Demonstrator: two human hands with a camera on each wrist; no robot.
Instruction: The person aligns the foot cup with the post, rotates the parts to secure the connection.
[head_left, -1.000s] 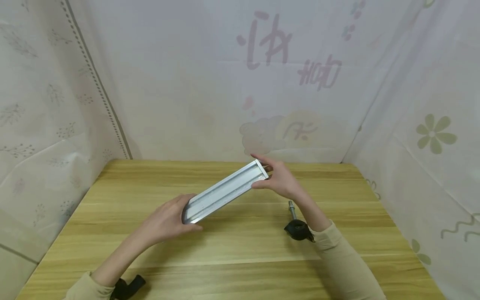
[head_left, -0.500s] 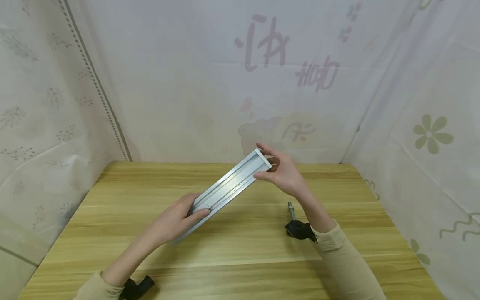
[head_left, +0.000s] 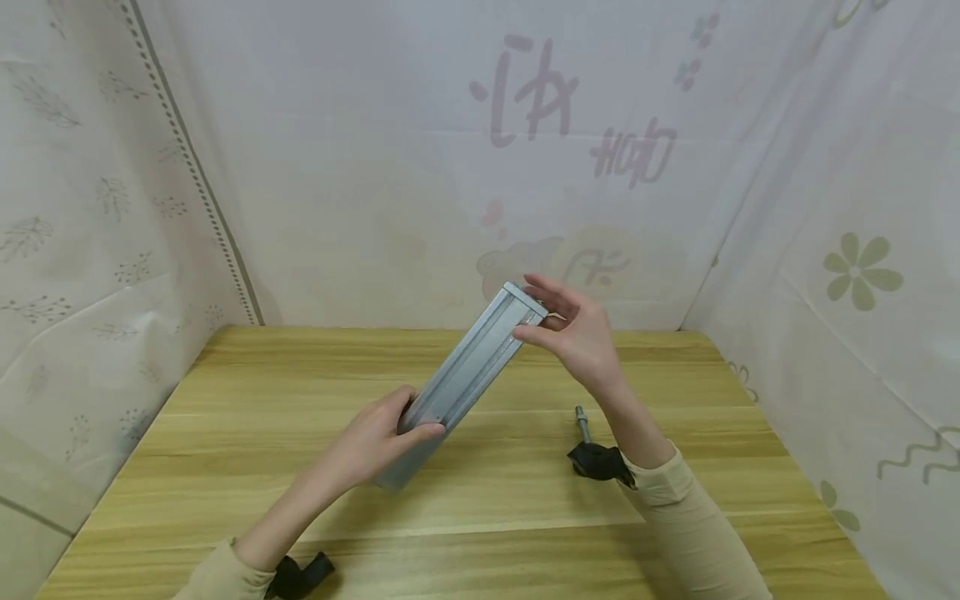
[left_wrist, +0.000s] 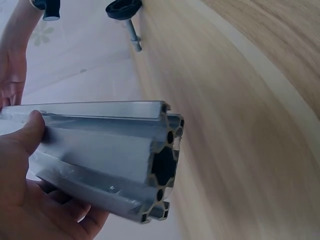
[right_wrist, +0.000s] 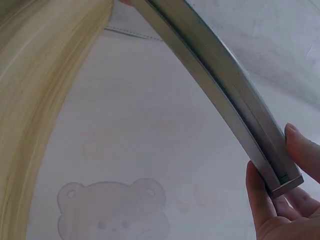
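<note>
In the head view, a long silver metal profile (head_left: pixel 477 360), held with a slant above the wooden table (head_left: pixel 600 550), upper end to the right, lower end nearer to the body. Around the lower part, the left hand (head_left: pixel 378 442), gripping with thumb over the grooved front face and other fingers behind. At the upper end, the right hand (head_left: pixel 588 346), pinching just beside the flat end piece (head_left: pixel 527 298), with thumb on the front face and fingers bent toward the far side. On the table, beside the right forearm as seen from here, a metal bolt (head_left: pixel 583 427); behind everything, a pale printed cloth (head_left: pixel 360 208). In the left wrist view, the lower end of the profile from close, apart from the table, with a big dark opening (left_wrist: pixel 164 166) and smaller holes in it; left thumb on the near face, fingers curled below, and farther away the bolt with its round black base (left_wrist: pixel 122 10). In the right wrist view, the end piece between the digits of the right hand, placed on two sides of the profile, and a pale bear drawing (right_wrist: pixel 112 212) on the cloth beyond
</note>
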